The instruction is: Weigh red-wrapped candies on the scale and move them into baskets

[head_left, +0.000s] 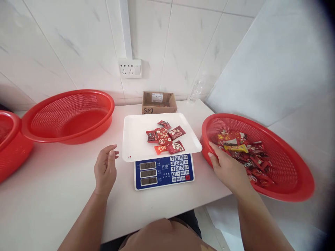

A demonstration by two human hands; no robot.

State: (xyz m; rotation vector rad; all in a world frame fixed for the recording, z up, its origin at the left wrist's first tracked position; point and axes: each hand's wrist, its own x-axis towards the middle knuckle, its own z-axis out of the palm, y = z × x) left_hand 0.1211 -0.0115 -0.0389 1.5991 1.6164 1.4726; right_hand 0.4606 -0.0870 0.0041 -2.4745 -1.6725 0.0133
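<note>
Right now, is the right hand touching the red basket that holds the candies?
Touching. The head view shows the right hand lying over the near rim of the red basket, its fingers reaching inside toward the wrapped candies.

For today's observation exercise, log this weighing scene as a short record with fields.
Left hand: empty, fingers loosely curled, on white table beside blue-panelled electronic scale
Right hand: at rim of red plastic mesh basket of wrapped sweets
Scale tray: white, holds red sweet packets
Behind: open cardboard box
</note>
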